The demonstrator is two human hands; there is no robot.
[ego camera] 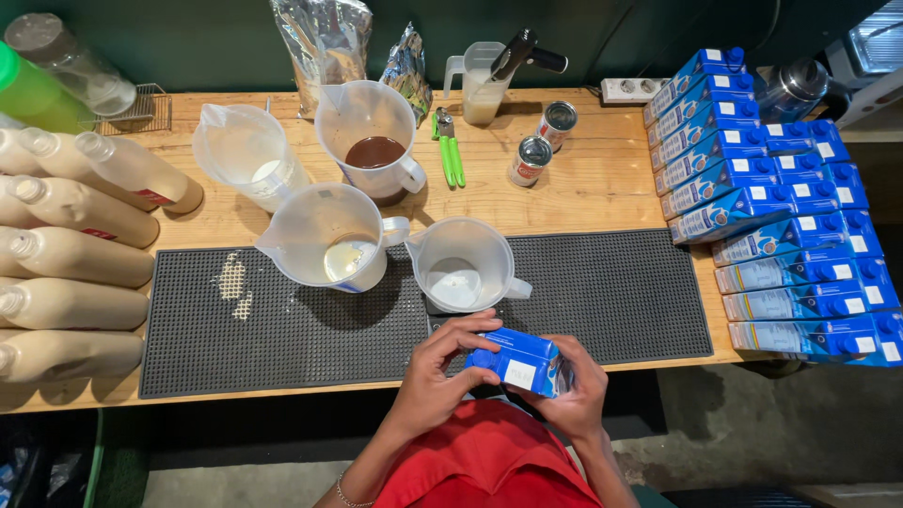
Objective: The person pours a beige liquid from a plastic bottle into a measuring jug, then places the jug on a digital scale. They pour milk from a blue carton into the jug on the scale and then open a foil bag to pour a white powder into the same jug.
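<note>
A blue and white carton [523, 362] is held over the table's front edge, above the red shirt. My right hand [576, 395] grips it from below and the right. My left hand [442, 369] has its fingers on the carton's top left corner, at the blue cap. Just beyond the hands stands a clear plastic jug [463, 263] with a little white liquid in it, on the black rubber mat [602, 292].
Three more jugs [329, 235] stand behind, one with brown liquid [373, 152]. Several blue cartons [781, 235] are stacked at the right, several beige bottles [75, 254] lie at the left. Two open cans [531, 160], a green can opener [450, 150] and foil bags [324, 42] sit further back.
</note>
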